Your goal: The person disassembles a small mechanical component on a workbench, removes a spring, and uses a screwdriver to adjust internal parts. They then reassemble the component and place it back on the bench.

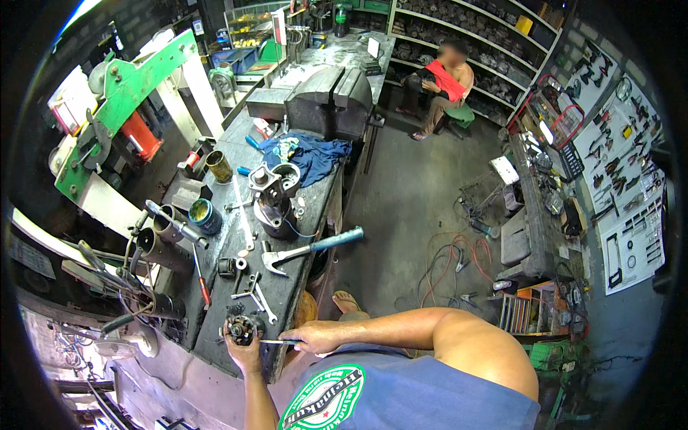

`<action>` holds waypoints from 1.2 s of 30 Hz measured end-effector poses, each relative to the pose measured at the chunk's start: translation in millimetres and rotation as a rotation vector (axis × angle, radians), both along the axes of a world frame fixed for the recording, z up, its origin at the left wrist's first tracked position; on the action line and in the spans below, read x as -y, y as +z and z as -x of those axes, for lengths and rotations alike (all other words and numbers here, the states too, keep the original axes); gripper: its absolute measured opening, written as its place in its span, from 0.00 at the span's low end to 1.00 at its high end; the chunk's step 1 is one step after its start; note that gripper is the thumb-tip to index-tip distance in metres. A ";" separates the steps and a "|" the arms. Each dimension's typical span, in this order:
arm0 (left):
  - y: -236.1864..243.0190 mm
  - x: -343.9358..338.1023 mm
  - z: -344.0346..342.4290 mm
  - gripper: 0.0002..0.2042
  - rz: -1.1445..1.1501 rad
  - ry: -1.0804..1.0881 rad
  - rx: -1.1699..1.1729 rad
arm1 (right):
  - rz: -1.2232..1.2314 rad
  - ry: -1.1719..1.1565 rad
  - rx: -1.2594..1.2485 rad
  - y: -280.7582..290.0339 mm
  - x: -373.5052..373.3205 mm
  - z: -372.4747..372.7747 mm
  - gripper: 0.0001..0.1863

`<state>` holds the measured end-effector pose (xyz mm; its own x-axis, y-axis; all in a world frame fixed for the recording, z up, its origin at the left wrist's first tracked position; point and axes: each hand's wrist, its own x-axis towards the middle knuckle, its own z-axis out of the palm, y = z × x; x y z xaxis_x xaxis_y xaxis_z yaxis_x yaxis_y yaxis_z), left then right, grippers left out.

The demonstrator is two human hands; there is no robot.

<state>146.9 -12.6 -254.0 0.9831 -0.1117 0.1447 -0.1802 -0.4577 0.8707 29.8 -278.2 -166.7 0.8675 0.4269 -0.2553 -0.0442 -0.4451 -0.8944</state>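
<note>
At the near end of the dark workbench, my left hand is closed round a round, dark metal machine part with a bright centre. From the right, my right hand grips a screwdriver, its thin shaft pointing at that part. Whether the tip touches it I cannot tell. Just beyond lie a combination wrench, other small tools and a black cylindrical piece. A claw hammer with a blue handle rests across the bench's right edge.
Farther along the bench are a motor housing, a blue cloth and a big vise. Metal tubes holding tools line the left side. A person sits near the shelves. Cables lie on the floor.
</note>
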 end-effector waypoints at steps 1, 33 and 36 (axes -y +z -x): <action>-1.4 -0.8 -2.0 0.46 -0.038 0.005 -0.002 | -0.005 -0.014 0.022 -3.1 -3.7 -0.7 0.32; 4.8 22.3 -3.4 0.45 0.195 -0.017 -0.082 | -0.361 -0.293 -0.273 -24.1 -39.8 -20.5 0.28; 2.9 26.8 1.3 0.45 0.221 0.027 -0.095 | -0.435 -0.330 -0.418 -27.9 -42.1 -18.1 0.30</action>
